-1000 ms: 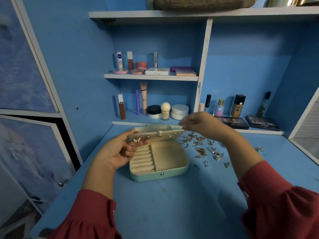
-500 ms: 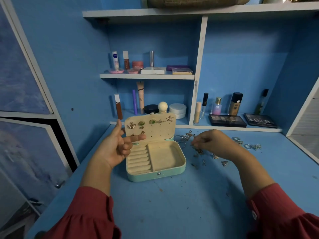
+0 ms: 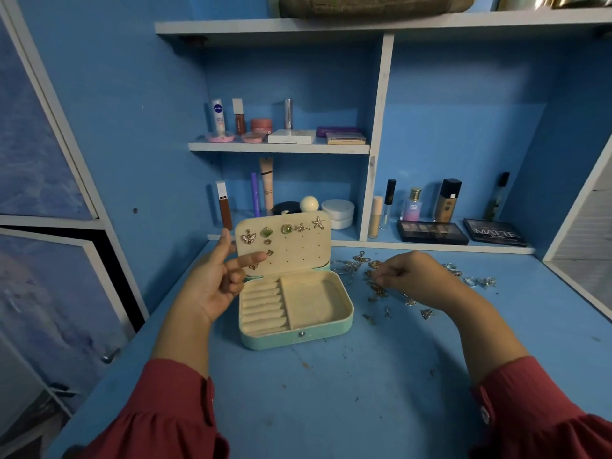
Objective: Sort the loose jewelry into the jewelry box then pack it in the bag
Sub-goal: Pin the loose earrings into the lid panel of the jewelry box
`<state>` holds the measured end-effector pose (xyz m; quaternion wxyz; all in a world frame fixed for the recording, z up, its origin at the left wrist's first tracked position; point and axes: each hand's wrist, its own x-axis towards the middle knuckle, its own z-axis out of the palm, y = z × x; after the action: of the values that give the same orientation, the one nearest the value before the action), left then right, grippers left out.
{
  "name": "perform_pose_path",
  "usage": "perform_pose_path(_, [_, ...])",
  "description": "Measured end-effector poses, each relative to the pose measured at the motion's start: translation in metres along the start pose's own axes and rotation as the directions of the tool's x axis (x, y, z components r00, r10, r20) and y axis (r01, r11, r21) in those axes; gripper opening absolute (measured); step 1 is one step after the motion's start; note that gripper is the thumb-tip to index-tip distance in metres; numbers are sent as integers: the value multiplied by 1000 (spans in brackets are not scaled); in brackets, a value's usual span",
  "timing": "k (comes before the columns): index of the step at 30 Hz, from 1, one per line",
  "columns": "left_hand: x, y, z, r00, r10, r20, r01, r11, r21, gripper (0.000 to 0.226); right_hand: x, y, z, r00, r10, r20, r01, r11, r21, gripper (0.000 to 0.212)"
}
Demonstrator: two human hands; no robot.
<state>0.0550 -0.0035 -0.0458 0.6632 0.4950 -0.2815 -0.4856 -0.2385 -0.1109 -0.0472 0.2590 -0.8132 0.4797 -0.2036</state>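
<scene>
The mint jewelry box lies open on the blue desk, its cream tray bare. Its upright lid carries several earrings, among them a butterfly, two green stones and a starfish. My left hand steadies the lid's left edge, with the thumb behind it and the index finger across its front. To the right, loose jewelry is scattered on the desk. My right hand hovers over that pile, its fingertips pinched together on a small piece. A brown bag lies on the top shelf.
Cosmetics fill the shelves behind the box: tubes, jars, bottles and two eyeshadow palettes. More rings lie at the desk's far right. A white frame edges the desk on the right, and blue cabinet doors stand to the left.
The lid was tilted forward with both hands at it; it now stands upright. My right hand dropped from the lid to the loose jewelry pile.
</scene>
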Motion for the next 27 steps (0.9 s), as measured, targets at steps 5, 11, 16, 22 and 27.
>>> perform_pose_path(5, [5, -3, -1, 992, 81, -99, -73, 994, 81, 24, 0, 2, -1, 1000, 4, 8, -4, 1000, -8, 11])
perform_pose_path(11, [12, -11, -7, 966, 194, -172, -163, 970, 179, 20, 0, 3, -3, 999, 36, 30, -34, 997, -67, 17])
perform_pose_path(16, [15, -15, -7, 945, 243, -217, -197, 957, 213, 26, -1, 6, -7, 998, 52, 38, -49, 995, -87, 12])
perform_pose_path(22, [20, -18, -8, 918, 276, -286, -205, 945, 254, 24, -4, 7, -12, 997, 75, 8, -73, 992, -98, 11])
perform_pose_path(27, [21, -19, -8, 908, 294, -299, -214, 938, 272, 23, -3, 11, -16, 995, 98, -22, -100, 989, -109, 10])
